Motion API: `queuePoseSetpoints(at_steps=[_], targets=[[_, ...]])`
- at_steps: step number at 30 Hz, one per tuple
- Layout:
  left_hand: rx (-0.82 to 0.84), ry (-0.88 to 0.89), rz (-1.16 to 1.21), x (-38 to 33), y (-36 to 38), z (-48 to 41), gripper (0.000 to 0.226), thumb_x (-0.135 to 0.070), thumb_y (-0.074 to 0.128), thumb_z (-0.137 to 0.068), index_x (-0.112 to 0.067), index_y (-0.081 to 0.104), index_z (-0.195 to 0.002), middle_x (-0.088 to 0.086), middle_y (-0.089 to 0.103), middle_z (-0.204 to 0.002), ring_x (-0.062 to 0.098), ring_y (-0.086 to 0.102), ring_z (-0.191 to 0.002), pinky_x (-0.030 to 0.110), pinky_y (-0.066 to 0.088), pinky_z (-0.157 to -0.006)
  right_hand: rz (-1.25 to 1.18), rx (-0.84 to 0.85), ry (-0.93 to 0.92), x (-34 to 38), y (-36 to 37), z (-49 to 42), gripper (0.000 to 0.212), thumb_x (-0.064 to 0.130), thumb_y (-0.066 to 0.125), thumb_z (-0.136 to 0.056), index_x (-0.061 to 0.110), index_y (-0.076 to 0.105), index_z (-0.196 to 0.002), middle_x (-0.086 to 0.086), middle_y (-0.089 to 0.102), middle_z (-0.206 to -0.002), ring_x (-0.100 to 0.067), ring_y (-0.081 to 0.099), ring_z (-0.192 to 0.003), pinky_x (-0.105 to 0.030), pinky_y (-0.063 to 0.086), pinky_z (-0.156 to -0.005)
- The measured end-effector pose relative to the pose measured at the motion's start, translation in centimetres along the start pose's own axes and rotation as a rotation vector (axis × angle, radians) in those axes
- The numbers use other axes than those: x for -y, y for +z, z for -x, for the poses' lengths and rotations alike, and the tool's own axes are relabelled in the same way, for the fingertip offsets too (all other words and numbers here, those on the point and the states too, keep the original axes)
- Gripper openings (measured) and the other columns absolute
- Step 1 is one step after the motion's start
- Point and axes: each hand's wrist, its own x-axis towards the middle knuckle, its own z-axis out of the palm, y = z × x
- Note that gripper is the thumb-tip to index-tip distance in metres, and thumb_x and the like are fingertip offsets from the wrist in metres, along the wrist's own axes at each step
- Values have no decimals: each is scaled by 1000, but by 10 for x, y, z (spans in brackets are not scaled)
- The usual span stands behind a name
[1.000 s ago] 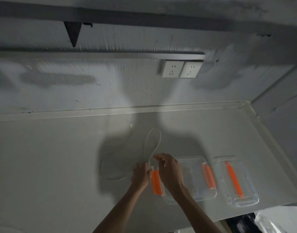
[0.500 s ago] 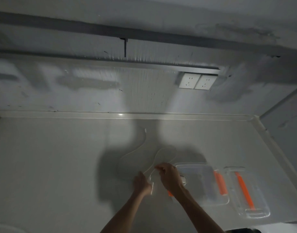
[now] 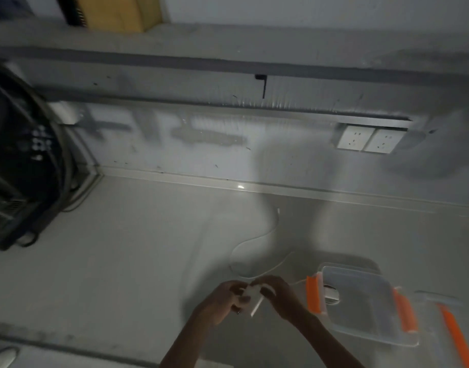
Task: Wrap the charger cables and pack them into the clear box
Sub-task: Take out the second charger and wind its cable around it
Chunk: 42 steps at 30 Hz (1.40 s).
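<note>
Hands met above the smooth grey surface (image 3: 122,261): my left hand (image 3: 218,301) and right hand (image 3: 277,294) both gripped one white charger block (image 3: 250,297), its thin cable (image 3: 254,240) snaking away. One clear box (image 3: 366,304) with orange clips sat just right.

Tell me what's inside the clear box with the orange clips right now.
Inside the clear box, near its left wall, lies one white coiled bundle, apparently a wrapped charger cable. The rest looks bare, though blur and the dim light could hide small items.
</note>
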Motion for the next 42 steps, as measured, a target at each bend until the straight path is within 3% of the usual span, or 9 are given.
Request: queuePoseSetpoints(at_steps=[8,15,18,21,24,26,28,35,42], targets=[[120,180,236,-97,20,76,32,18,59,-81,-3,69,-103,18,65,-97,31,66,-85,40,56,-72,-382,-207,8,82,-60,-20,23,25,52,-92,40,70,-92,23,73,-92,2,67,-85,-19,52,-79],[-155,441,334,-186,29,103,34,19,59,-81,6,59,-112,22,66,-103,36,65,-97,44,57,-85,-506,-240,-14,114,-72,13,25,40,55,-81,22,70,-87,-1,66,-63,-9,53,-50,-27,42,-52],[-301,525,279,-209,23,102,31,18,62,-80,0,61,-106,17,68,-97,30,66,-89,45,56,-85,-352,-131,-9,133,-76,53,15,28,57,-93,33,71,-87,3,62,-56,-11,53,-53,-25,41,-53],[-347,547,273,-219,25,103,28,14,65,-81,1,62,-106,14,72,-94,28,68,-86,43,57,-83,-265,-341,-49,162,-99,82,22,23,62,-90,40,73,-81,5,65,-61,1,58,-56,-9,41,-59],[-322,542,292,-225,33,102,24,5,68,-83,4,64,-106,13,74,-95,25,71,-86,44,58,-87,51,-317,-134,190,-135,95,26,71,46,-78,58,64,-91,53,51,-102,24,51,-101,3,38,-83],[-312,524,275,-227,39,102,37,-3,73,-81,5,60,-115,19,71,-110,27,70,-95,47,57,-91,248,-261,-245,198,-154,95,52,76,27,-81,47,60,-109,34,63,-109,7,61,-101,-19,53,-86],[-283,516,261,-228,48,105,42,-6,75,-81,4,58,-118,21,67,-117,31,68,-102,49,55,-94,424,-306,-371,209,-176,100,43,63,33,-92,34,63,-106,14,71,-93,-7,68,-80,-28,57,-66],[-8,453,499,-231,68,132,17,-5,67,-85,7,69,-97,18,69,-94,29,64,-85,43,60,-84,585,-402,-591,252,-227,111,26,40,47,-97,24,60,-81,10,60,-74,-15,59,-64,-35,48,-54],[111,319,763,-242,47,156,19,-1,61,-87,12,58,-99,26,69,-86,36,70,-78,54,55,-88,388,-315,-501,233,-199,125,29,54,41,-95,40,65,-102,18,66,-85,-1,66,-69,-27,54,-57]])
